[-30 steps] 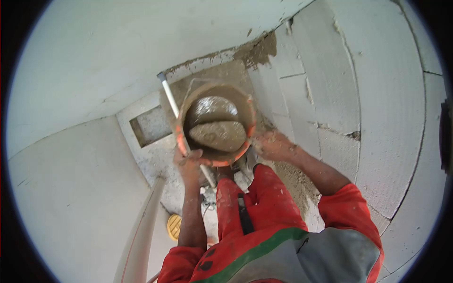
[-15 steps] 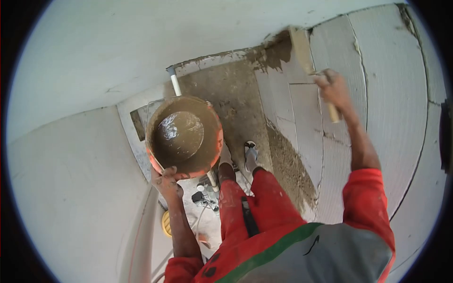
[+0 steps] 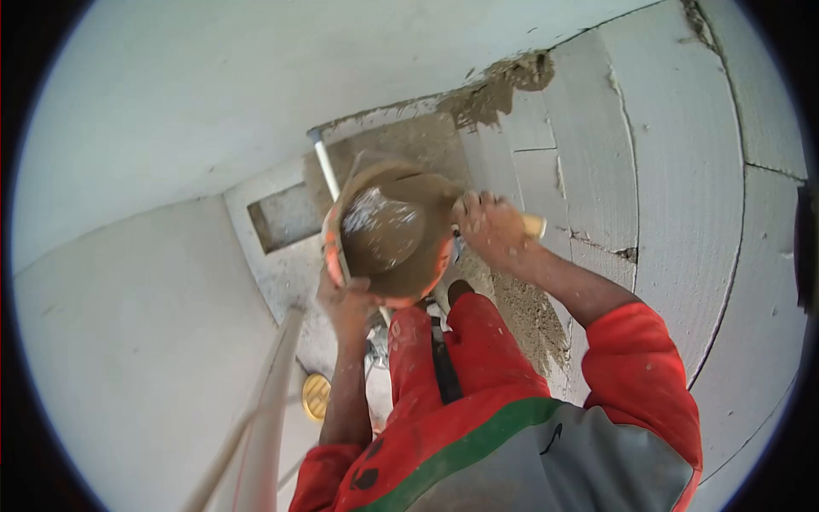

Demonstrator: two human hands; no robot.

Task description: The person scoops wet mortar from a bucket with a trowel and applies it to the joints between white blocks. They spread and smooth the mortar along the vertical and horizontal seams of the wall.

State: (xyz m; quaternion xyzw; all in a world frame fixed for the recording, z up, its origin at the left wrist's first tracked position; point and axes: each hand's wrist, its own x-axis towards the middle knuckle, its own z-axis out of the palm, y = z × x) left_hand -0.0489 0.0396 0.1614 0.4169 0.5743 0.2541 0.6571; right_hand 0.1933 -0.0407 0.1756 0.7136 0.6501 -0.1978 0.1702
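Note:
My left hand [image 3: 345,305] is closed on the near-left rim of an orange bucket [image 3: 333,256], which hangs in front of my legs. Wet grey-brown mortar [image 3: 386,235] lies in it, shiny on top. At the bucket's right edge my right hand [image 3: 490,229] is wrapped round a trowel, whose pale wooden handle end [image 3: 535,226] sticks out to the right. The trowel's blade points into the bucket and is blurred against the mortar. A patch of wet mortar [image 3: 490,98] covers the far corner where the block wall [image 3: 674,145] meets the smooth wall.
A white pipe [image 3: 326,171] rises behind the bucket. To the left are a rectangular recess [image 3: 290,218], a thick pale pipe [image 3: 271,401] and a yellow round object [image 3: 316,397]. Spilled mortar [image 3: 525,311] lies along the foot of the block wall.
My right hand has brought the trowel from the far corner of the wall down to the bucket. The bucket has moved right and tilted, still in my left hand.

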